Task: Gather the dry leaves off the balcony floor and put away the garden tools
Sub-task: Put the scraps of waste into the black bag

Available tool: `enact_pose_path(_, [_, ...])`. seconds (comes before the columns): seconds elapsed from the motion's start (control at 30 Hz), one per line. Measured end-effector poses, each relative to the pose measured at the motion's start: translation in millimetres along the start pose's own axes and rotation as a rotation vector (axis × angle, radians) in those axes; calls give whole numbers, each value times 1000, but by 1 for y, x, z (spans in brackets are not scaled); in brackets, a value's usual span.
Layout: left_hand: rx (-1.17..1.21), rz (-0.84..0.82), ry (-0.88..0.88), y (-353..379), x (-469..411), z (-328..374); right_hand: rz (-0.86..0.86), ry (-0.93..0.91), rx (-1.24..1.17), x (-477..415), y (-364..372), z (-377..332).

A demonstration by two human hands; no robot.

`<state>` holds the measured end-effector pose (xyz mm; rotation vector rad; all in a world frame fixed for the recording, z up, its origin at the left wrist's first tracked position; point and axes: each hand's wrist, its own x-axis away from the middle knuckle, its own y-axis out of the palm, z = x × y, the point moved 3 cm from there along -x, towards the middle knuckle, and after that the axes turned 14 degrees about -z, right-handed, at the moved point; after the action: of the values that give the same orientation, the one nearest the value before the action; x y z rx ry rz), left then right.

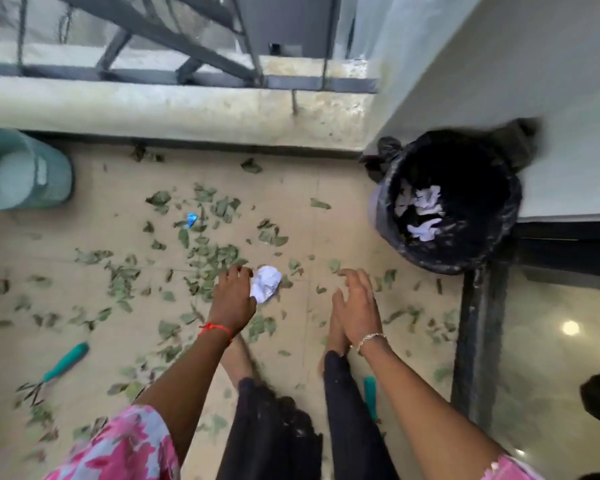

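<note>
A paper ball (pixel 265 284) among the leaves (pixel 219 256) is apparently pinched by the left hand (pixel 232 299); the right hand (pixel 357 306), spread and empty, is nearer the bin (pixel 499 209).

Head camera, looking steeply down, floor (pixel 84 327) near

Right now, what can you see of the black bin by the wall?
The bin is round, upright and open-topped, lined with a glossy black plastic bag folded over its rim; a bunched tail of the bag sticks out at the far side. It stands on the tiled floor in the corner, at the foot of the pale wall. Crumpled white paper lies inside; the rest of the inside is too dark to read.
</note>
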<state>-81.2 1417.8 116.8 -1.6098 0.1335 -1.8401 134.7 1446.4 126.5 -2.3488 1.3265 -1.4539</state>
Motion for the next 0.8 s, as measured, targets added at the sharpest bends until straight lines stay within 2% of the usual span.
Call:
enact_pose_path(0.2, [-96,20,-88,13,-40,-87,-273,23,246,-51,98,-4])
enact_pose_path(0.3, [-81,-13,-169,22,-73,-120,-279,46,195,-82,138,-4])
enact_pose_path(0.5, [31,27,-154,14,-149,-180,-300,74,190,-131,215,6])
enact_pose_path(0.7, [24,50,-163,-6,-182,-213,-218,78,373,-155,233,6])
enact_pose_path(0.8, [-13,104,-149,-11,-184,-214,-218,58,373,-154,233,8])
